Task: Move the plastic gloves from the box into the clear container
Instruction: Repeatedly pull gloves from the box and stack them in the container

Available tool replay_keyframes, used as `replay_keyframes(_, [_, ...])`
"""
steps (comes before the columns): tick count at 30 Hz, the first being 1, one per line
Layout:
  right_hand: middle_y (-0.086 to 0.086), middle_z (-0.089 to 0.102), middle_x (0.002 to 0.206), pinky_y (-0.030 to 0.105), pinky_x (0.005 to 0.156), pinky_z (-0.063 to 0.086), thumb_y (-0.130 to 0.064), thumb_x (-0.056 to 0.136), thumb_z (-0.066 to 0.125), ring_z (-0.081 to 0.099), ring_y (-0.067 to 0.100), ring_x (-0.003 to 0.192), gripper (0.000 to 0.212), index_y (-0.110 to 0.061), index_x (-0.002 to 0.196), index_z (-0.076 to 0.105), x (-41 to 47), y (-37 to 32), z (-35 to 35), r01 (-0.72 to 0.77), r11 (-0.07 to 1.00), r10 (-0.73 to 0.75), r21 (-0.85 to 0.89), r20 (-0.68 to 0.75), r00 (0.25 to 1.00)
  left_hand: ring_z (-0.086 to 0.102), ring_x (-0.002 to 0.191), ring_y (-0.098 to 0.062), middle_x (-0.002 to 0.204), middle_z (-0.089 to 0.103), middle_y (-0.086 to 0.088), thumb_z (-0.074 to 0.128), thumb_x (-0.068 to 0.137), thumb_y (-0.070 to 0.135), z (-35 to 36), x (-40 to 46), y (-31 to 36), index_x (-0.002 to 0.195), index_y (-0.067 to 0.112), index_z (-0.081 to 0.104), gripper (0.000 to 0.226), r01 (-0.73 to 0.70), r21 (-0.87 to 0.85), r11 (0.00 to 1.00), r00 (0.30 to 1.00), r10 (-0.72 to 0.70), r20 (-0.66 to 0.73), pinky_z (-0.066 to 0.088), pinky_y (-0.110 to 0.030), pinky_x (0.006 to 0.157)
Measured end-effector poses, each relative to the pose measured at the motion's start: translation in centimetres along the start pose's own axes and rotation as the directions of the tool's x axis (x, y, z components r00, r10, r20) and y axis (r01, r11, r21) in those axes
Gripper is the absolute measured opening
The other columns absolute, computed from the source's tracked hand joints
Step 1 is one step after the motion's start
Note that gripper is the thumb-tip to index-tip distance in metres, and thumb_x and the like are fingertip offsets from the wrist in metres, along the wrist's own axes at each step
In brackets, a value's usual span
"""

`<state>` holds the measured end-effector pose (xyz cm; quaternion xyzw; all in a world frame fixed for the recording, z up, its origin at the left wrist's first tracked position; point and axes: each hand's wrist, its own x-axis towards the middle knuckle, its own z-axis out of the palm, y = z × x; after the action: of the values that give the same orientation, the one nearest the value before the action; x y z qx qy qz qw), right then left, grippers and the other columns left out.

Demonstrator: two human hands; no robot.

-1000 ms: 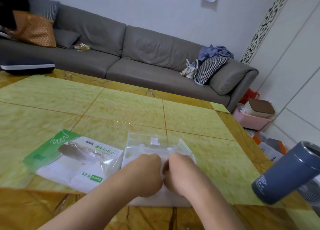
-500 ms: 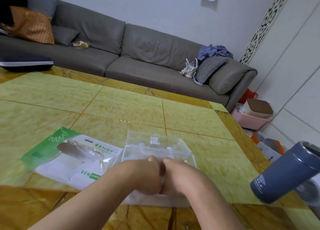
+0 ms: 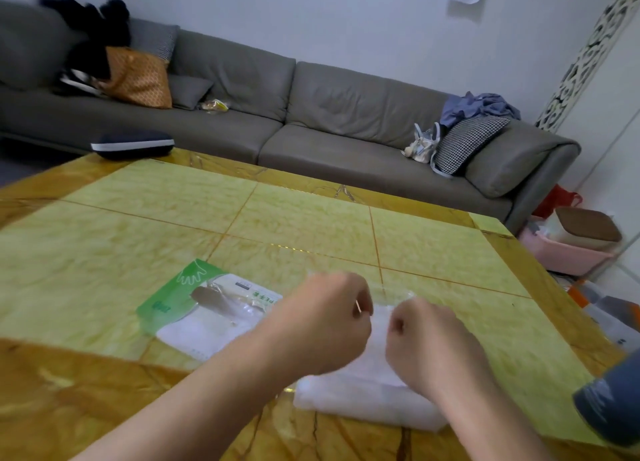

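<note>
clearly the thin plastic gloves (image 3: 375, 367) are limp and slippery; left hand (image 3: 322, 325) and right hand (image 3: 433, 342), fists curled, pinch the stack's top.

Surface (image 3: 311, 218): glove box (image 3: 204, 308) lying flat near the front edge, left of centre. Clear container (image 3: 367, 391) at the front edge, just right of the box. Left hand (image 3: 322, 322) and right hand (image 3: 433, 342) over the container, side by side, apart. Tumbler (image 3: 609, 405) at the front right corner. Sofa (image 3: 311, 114) beyond the far edge.
</note>
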<state>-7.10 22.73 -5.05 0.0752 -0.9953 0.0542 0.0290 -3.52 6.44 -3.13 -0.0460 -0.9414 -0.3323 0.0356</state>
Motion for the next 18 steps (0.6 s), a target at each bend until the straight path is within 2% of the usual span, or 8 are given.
replay_keyframes(3, [-0.009, 0.063, 0.076, 0.033, 0.058, 0.049, -0.015, 0.092, 0.048, 0.061, 0.016, 0.071, 0.02, -0.025, 0.081, 0.062, -1.0, -1.2, -0.9, 0.047, 0.993, -0.028, 0.111, -0.163, 0.986, 0.066, 0.068, -0.015, 0.076, 0.068, 0.006, 0.05, 0.096, 0.024, -2.6, -0.2, -2.5, 0.087, 0.024, 0.063, 0.015, 0.118, 0.081, 0.99, 0.978, -0.102, -0.182, 0.061, -0.039, 0.063])
replay_keyframes(5, [-0.014, 0.063, 0.091, 0.034, 0.072, 0.054, -0.014, 0.096, 0.049, 0.061, 0.012, 0.088, 0.021, -0.03, 0.095, 0.062, -1.7, -2.1, -0.9, 0.178, 0.964, -0.127, 0.197, -0.246, 0.961, 0.064, 0.065, -0.015, 0.076, 0.067, 0.003, 0.047, 0.097, 0.022, -4.2, -0.5, -4.9, 0.084, 0.02, 0.058, 0.018, 0.272, 0.229, 0.935, 0.955, -0.234, -0.18, 0.055, -0.035, 0.054])
replay_keyframes(7, [-0.017, 0.062, 0.112, 0.026, 0.092, 0.052, -0.013, 0.097, 0.049, 0.057, 0.007, 0.11, 0.03, -0.031, 0.117, 0.063, -2.4, -3.1, -0.3, 0.374, 0.9, -0.308, 0.225, -0.279, 0.91, 0.059, 0.063, -0.012, 0.078, 0.062, 0.003, 0.044, 0.099, 0.02, -5.2, -0.9, -7.5, 0.081, 0.019, 0.054, 0.02, 0.358, 0.38, 0.853, 0.932, -0.35, -0.091, 0.045, -0.027, 0.052])
replay_keyframes(9, [-0.019, 0.056, 0.129, 0.021, 0.111, 0.038, -0.014, 0.099, 0.045, 0.046, 0.004, 0.127, 0.041, -0.03, 0.134, 0.058, -2.9, -4.2, 0.3, 0.514, 0.832, -0.472, 0.211, -0.218, 0.854, 0.05, 0.059, -0.01, 0.075, 0.056, 0.006, 0.042, 0.1, 0.015, -5.5, -1.3, -9.2, 0.084, 0.013, 0.056, 0.022, 0.323, 0.471, 0.821, 0.91, -0.406, 0.085, 0.039, -0.023, 0.052])
replay_keyframes(12, [-0.015, 0.052, 0.141, 0.026, 0.122, 0.022, -0.023, 0.095, 0.031, 0.034, 0.009, 0.14, 0.053, -0.027, 0.14, 0.059, -3.3, -5.8, 1.3, 0.636, 0.747, -0.63, 0.193, -0.098, 0.77, 0.036, 0.058, -0.011, 0.072, 0.041, 0.004, 0.035, 0.104, 0.009, -5.4, -1.9, -9.4, 0.098, 0.014, 0.06, 0.027, 0.243, 0.514, 0.823, 0.875, -0.414, 0.25, 0.033, -0.023, 0.055])
replay_keyframes(14, [-0.012, 0.051, 0.145, 0.033, 0.127, 0.008, -0.032, 0.093, 0.023, 0.028, 0.011, 0.148, 0.06, -0.028, 0.14, 0.06, -3.3, -6.8, 2.1, 0.675, 0.714, -0.68, 0.187, -0.047, 0.732, 0.041, 0.063, -0.013, 0.074, 0.041, -0.001, 0.033, 0.106, 0.013, -5.5, -2.0, -9.0, 0.096, 0.012, 0.053, 0.022, 0.226, 0.544, 0.808, 0.881, -0.408, 0.239, 0.034, -0.028, 0.061])
replay_keyframes(16, [-0.015, 0.052, 0.144, 0.033, 0.128, -0.008, -0.037, 0.096, 0.023, 0.024, 0.007, 0.151, 0.056, -0.033, 0.139, 0.059, -3.3, -7.5, 2.8, 0.69, 0.703, -0.7, 0.17, -0.005, 0.714, 0.049, 0.069, -0.015, 0.082, 0.052, -0.005, 0.036, 0.104, 0.019, -5.5, -2.1, -9.5, 0.089, 0.008, 0.048, 0.022, 0.251, 0.534, 0.808, 0.885, -0.415, 0.212, 0.039, -0.033, 0.067])
replay_keyframes(18, [-0.015, 0.054, 0.141, 0.032, 0.126, -0.016, -0.04, 0.096, 0.02, 0.027, 0.006, 0.15, 0.058, -0.034, 0.137, 0.061, -3.3, -7.9, 3.4, 0.695, 0.702, -0.705, 0.158, 0.009, 0.709, 0.04, 0.061, -0.014, 0.072, 0.047, -0.004, 0.039, 0.101, 0.02, -5.5, -2.2, -10.3, 0.075, 0.013, 0.046, 0.027, 0.292, 0.484, 0.825, 0.889, -0.421, 0.18, 0.034, -0.031, 0.057])
